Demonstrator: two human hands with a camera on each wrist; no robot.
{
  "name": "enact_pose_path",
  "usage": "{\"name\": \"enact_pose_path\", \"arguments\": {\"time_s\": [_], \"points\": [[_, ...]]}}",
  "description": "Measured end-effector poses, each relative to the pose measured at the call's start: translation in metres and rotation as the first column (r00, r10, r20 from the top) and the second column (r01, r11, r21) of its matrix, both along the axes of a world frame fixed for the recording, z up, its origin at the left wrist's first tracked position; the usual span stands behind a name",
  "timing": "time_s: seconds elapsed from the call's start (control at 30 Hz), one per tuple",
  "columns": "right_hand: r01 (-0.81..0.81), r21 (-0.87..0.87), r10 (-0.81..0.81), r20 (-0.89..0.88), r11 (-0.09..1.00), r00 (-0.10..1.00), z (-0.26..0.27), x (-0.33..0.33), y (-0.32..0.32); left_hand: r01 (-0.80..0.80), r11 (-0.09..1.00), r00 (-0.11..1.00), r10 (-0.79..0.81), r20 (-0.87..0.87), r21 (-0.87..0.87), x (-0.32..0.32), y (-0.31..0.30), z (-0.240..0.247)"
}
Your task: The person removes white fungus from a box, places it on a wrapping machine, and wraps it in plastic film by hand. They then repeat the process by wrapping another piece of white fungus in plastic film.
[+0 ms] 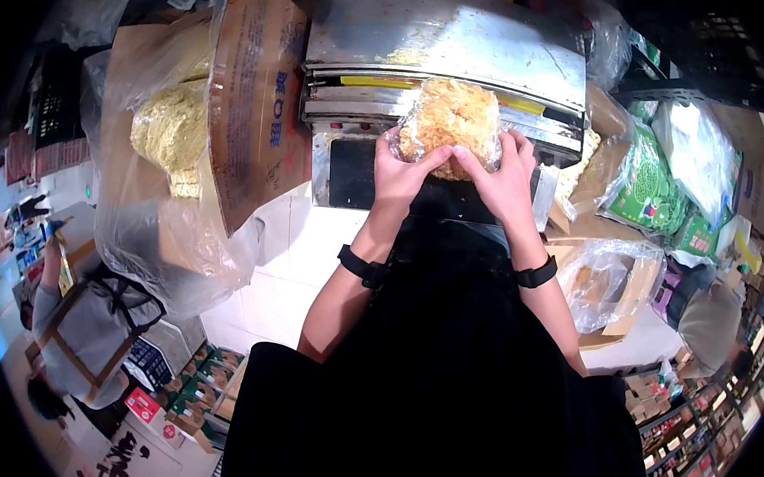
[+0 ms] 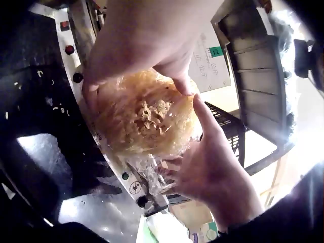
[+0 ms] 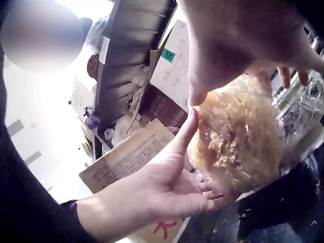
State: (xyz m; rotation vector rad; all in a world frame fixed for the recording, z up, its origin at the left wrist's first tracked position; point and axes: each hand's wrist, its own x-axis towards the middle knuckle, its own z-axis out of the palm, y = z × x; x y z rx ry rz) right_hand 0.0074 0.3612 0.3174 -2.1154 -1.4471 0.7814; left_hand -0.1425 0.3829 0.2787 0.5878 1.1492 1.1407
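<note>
A clear plastic bag of golden, crinkled dried noodles (image 1: 451, 116) is held in both hands in front of a metal machine. My left hand (image 1: 400, 174) grips its left side, and my right hand (image 1: 506, 178) grips the right side. The two thumbs meet at the bag's near edge, while the fingers spread around its sides. Seen from the left wrist, loose clear film (image 2: 147, 169) hangs off one end of the bag. Under the bag lies the machine's dark front plate (image 1: 356, 174), with small noodle crumbs scattered on it.
Behind the bag stands the machine's steel cover (image 1: 438, 16). To the left, a plastic-lined carton (image 1: 255, 97) holds pale noodle blocks (image 1: 170, 129). At right are green printed bags (image 1: 650, 183) and an open lined box (image 1: 616, 281). Another person (image 1: 82, 344) is at far left.
</note>
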Motion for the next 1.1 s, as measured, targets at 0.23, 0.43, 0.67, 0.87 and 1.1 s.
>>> {"name": "enact_pose_path", "arguments": {"time_s": [0.23, 0.43, 0.67, 0.87, 1.1], "points": [[0.155, -0.047, -0.159, -0.094, 0.987, 0.983, -0.009, -0.010, -0.003, 0.013, 1.000, 1.000, -0.013, 0.008, 0.024, 0.006, 0.000, 0.000], [0.248, 0.013, -0.239, -0.222, 0.969, 0.945, -0.022, -0.010, -0.008, 0.038, 0.997, 0.999, -0.040, 0.026, 0.062, 0.005, -0.002, 0.000], [0.203, 0.001, -0.188, -0.374, 0.979, 0.908, 0.011, -0.023, 0.006, 0.084, 0.996, 0.996, -0.083, -0.034, 0.015, -0.006, 0.000, 0.018], [0.180, 0.006, -0.161, -0.419, 0.984, 0.894, 0.043, -0.023, 0.008, 0.096, 0.988, 0.995, -0.092, 0.034, -0.119, -0.007, 0.004, 0.045], [0.174, 0.123, -0.127, -0.322, 0.977, 0.938, 0.053, -0.025, -0.004, 0.092, 0.984, 0.991, -0.076, 0.110, -0.150, -0.007, -0.006, 0.074]]}}
